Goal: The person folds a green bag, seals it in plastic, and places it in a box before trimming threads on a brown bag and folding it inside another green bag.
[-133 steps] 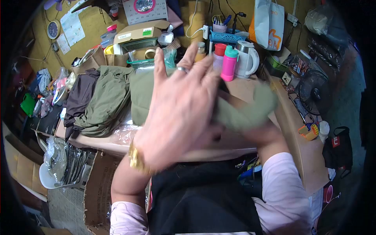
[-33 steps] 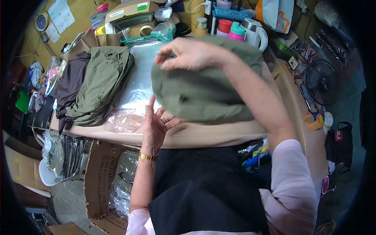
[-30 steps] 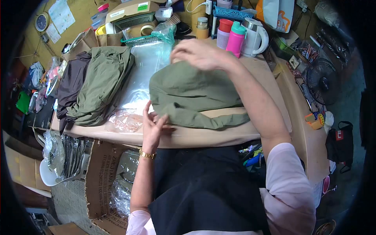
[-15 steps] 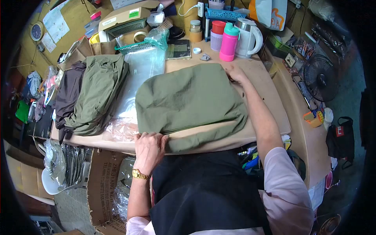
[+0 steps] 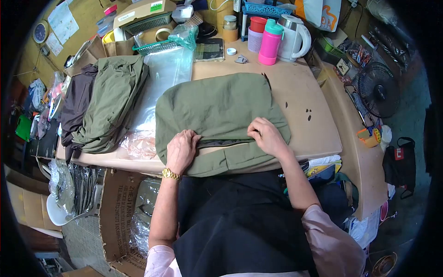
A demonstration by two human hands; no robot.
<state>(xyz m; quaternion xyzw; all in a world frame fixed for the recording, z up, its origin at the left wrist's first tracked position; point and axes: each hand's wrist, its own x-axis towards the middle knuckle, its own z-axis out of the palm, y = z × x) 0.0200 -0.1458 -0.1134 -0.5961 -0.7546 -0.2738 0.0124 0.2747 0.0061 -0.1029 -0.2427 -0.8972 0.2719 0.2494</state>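
An olive green fabric piece (image 5: 217,104) lies flat in front of me, with a strap-like band along its near side and a dark opening between the two. My left hand (image 5: 182,148), below a gold watch (image 5: 170,174), is closed on the fabric at the left end of this opening. At the opening's right end my right hand (image 5: 265,134) pinches the fabric edge with curled fingers. More olive cloth (image 5: 110,101) and a dark cloth (image 5: 79,108) lie folded to the left, beside clear plastic sheets (image 5: 168,69).
A pink bottle (image 5: 270,46), an electric kettle (image 5: 291,41) and a purple cup (image 5: 254,39) stand at the back of the padded table (image 5: 318,134). A cardboard box (image 5: 115,203) is below the front edge. A black fan (image 5: 379,90) stands at the right.
My right hand has moved from the far right corner to the near edge of the fabric. The near band lies flatter, and a dark opening now shows.
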